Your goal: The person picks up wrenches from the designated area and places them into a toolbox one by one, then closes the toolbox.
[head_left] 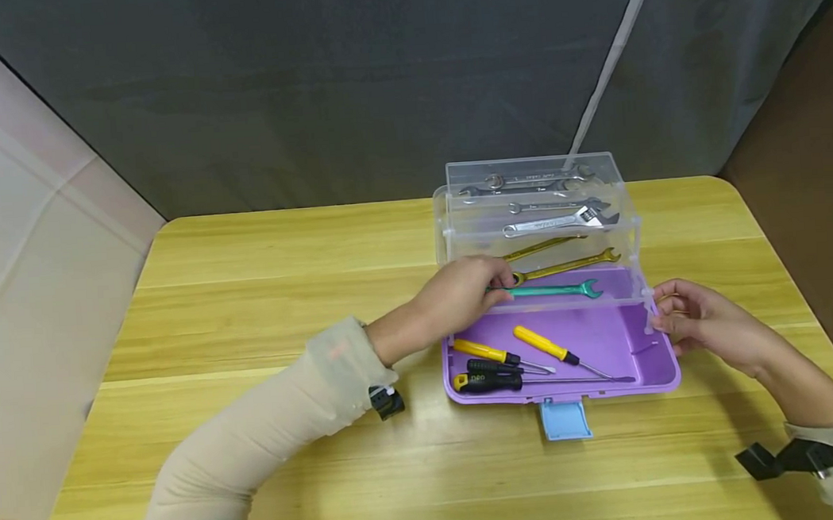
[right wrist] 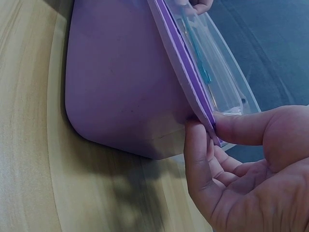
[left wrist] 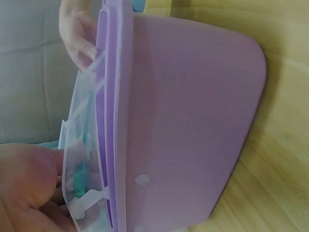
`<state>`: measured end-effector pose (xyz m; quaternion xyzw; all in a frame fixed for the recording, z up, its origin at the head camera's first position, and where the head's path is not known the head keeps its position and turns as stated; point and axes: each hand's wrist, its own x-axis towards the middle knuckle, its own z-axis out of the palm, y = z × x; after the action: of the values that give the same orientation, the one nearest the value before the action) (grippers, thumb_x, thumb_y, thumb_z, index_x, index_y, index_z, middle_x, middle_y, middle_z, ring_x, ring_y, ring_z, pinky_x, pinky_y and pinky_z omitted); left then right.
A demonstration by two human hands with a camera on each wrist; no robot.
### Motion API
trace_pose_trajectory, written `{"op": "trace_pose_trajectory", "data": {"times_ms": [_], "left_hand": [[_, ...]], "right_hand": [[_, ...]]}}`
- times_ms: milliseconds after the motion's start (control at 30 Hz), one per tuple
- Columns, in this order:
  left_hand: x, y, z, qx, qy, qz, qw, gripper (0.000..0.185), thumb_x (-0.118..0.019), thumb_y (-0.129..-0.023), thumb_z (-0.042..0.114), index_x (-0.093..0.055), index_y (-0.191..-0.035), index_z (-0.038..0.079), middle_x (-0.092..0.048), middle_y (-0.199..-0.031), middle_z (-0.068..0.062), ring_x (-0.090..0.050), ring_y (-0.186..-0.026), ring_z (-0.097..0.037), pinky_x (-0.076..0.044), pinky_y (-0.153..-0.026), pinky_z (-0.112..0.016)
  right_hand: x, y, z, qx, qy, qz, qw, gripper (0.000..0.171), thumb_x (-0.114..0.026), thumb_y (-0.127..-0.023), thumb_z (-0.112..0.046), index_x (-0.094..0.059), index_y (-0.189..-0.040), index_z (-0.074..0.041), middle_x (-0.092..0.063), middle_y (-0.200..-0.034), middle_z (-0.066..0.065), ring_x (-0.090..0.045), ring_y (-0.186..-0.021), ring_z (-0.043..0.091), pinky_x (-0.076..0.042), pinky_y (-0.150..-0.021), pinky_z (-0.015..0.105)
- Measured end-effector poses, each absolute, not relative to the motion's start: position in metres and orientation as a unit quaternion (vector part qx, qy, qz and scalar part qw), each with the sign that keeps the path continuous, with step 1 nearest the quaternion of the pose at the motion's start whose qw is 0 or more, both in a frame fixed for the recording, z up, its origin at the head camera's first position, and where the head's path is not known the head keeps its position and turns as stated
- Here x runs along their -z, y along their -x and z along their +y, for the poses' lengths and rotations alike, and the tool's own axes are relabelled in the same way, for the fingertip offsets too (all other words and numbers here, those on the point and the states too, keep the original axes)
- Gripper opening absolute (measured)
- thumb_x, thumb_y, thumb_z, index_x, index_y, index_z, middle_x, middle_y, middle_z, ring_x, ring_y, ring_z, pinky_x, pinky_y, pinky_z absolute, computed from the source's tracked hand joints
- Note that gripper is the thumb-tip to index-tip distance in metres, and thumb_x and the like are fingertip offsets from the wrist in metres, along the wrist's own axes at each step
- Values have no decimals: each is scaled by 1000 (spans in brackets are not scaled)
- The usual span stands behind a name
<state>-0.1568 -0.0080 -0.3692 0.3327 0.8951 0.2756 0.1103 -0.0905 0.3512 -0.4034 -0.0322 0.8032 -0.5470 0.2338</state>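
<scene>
Purple toolbox [head_left: 651,357] opened out on the wooden desk [head_left: 247,302], clear tiered trays [head_left: 458,233] stepped back above the base. Left hand [head_left: 461,293] at the lower tray's left end, fingers curled on the teal wrench [head_left: 561,289], apparently pinching its ring end, though the grip itself is partly hidden. Right hand [head_left: 699,322] at the box's right side, thumb and fingers pinching the rim by the clear hinge arm [head_left: 651,309]. Gold wrenches [head_left: 567,265] just behind the teal one; silver wrenches [head_left: 550,221] in the upper trays. Yellow-handled and black-handled screwdrivers [head_left: 509,366] lying in the purple base. Blue latch [head_left: 565,419] hanging at the front edge.
</scene>
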Motion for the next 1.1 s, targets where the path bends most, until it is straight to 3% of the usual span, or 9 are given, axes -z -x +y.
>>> {"op": "trace_pose_trajectory", "data": {"times_ms": [467, 1100], "left_hand": [[367, 158, -8, -247, -358, 894, 105, 17, -72, -97, 17, -75, -111, 8, -73, -107, -3, -66, -94, -13, -52, -88, -27], [370, 158, -10, -275, -346, 892, 99, 14, -69, -98, 14, -76, -109, 8, -73, -103, -3, -65, -87, -11, -52, -82, -24]], "right_hand": [[403, 91, 351, 545, 33, 805, 234, 24, -58, -102, -3, -45, -122, 1, -58, -95, 2, -65, -83, 16, -59, -67, 36], [403, 91, 352, 544, 37, 805, 232, 25, -57, -103, -3, -44, -123, 2, -59, -96, 1, -66, -84, 16, -59, -67, 35]]}}
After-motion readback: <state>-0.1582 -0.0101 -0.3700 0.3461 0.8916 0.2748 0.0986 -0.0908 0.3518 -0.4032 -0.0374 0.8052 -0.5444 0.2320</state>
